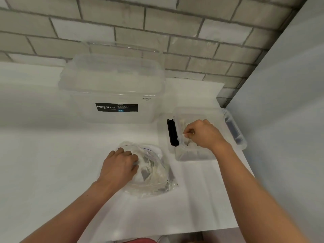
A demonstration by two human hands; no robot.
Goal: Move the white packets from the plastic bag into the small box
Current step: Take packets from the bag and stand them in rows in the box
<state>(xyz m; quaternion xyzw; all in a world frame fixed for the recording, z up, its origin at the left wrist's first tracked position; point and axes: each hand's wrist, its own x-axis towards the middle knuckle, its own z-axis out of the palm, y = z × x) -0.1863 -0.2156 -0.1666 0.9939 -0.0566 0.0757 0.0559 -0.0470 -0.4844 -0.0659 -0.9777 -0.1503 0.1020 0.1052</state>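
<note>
Under everything, white desk [52, 155]; at back, big clear tub [112, 95], lidded, not my concern. To my right, small box [192, 155], open, pale packets lying inside. Left of it and nearer me, plastic bag [157, 188] with more white packets [157, 174] showing through film. My left hand [119, 165] curls on bag, holding it. My right hand [205, 134] is over box, fingers pinching one white packet [185, 135]. Next reach: leftward, toward me, into bag.

Rear wall [157, 23]: pale grey brick, darker mortar joints. Right side: plain light-grey panel [289, 85] meeting the brick at a corner. Surface [35, 155]: white, evenly lit.
</note>
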